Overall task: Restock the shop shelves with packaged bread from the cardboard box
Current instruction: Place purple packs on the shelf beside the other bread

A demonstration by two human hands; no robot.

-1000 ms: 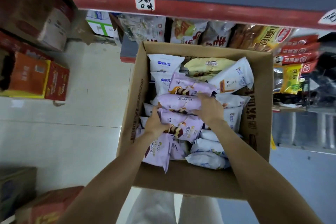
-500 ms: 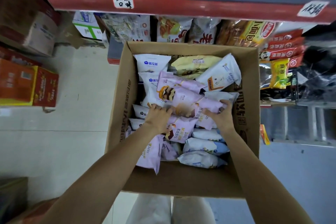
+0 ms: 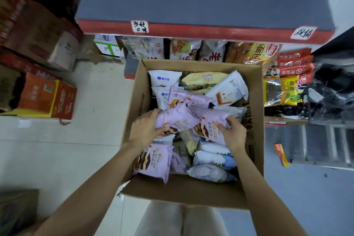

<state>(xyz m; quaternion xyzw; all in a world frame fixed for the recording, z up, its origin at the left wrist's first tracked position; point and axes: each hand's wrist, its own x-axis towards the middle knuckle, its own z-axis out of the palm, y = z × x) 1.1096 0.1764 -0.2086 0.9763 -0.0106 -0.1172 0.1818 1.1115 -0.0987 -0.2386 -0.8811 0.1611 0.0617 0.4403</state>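
An open cardboard box (image 3: 254, 90) stands in front of me, filled with several packets of bread in purple, white and yellow wrappers. My left hand (image 3: 145, 130) grips one end of a purple bread packet (image 3: 177, 119) lifted above the pile. My right hand (image 3: 232, 133) holds a second purple packet (image 3: 212, 126) lying against the first. More purple packets (image 3: 153, 159) and white packets (image 3: 212, 159) lie beneath. The shop shelf (image 3: 201, 30) with its red edge and handwritten labels sits just beyond the box, bread packets (image 3: 183, 50) under it.
Red and brown cartons (image 3: 47, 97) are stacked on the tiled floor at left. Snack packets (image 3: 287, 82) hang on a rack at right, with a metal ladder frame (image 3: 325, 145) below. A dark box (image 3: 17, 210) sits at lower left.
Both hands have gathered purple packets and raised them from the pile, the left one closing around a packet's end. The view has shifted, showing more of the shelf top.
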